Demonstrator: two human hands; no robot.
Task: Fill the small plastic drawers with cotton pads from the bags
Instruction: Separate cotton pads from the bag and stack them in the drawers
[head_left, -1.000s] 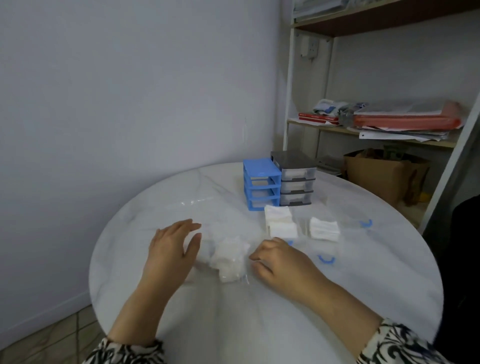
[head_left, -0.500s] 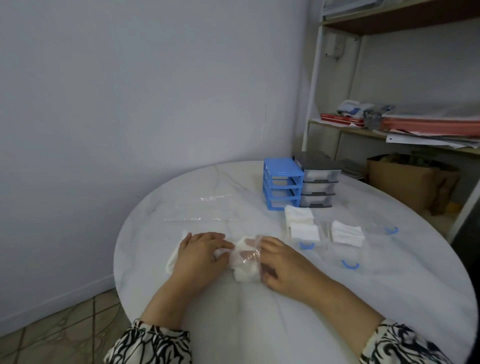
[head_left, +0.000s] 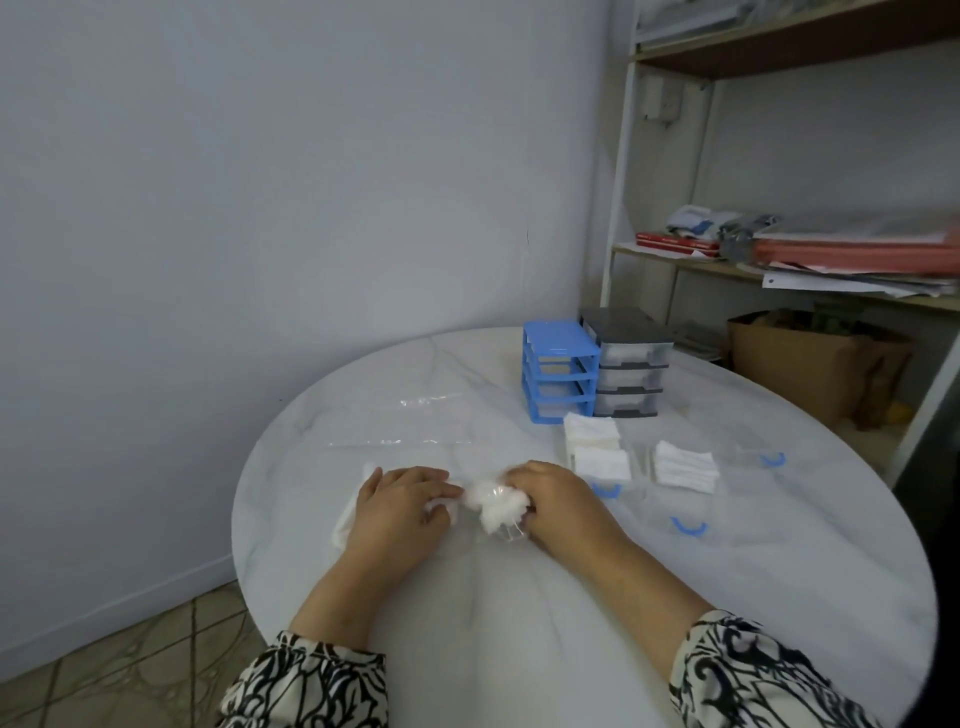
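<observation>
A clear plastic bag of white cotton pads lies on the round white table between my hands. My left hand grips its left end with curled fingers, and my right hand grips its right end. More white pads peek out from under my left hand. A blue drawer unit and a grey drawer unit stand side by side at the table's far edge. In front of them lie two stacks of pads and a third stack to the right.
Clear pulled-out drawers with blue handles lie on the table right of my hands. Empty clear bags lie behind my hands. A shelf with papers and a cardboard box stands at the right, past the table.
Both hands closed in on the bag of pads and took hold of its two ends. My view shifted to the left.
</observation>
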